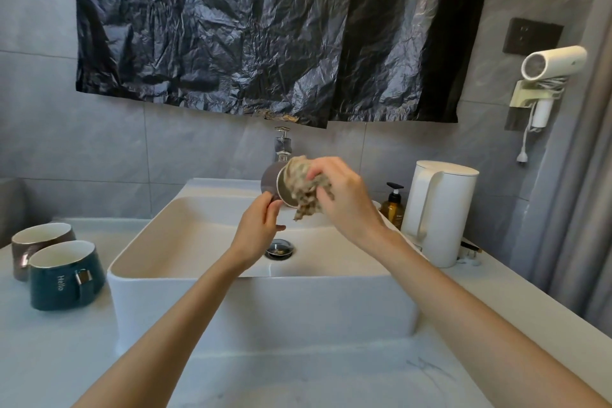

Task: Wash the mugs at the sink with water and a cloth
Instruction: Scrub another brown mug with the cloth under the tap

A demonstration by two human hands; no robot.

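Left hand (pixel 256 231) gripping mug (pixel 270 179), right hand (pixel 344 197) pressing cloth (pixel 302 189) inside, over sink (pixel 231 305)

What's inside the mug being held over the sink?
A crumpled cloth, pressed into the mouth of the grey mug by the right hand. The left hand holds the mug. A strip of pale inner wall shows; the bottom is covered by the cloth.
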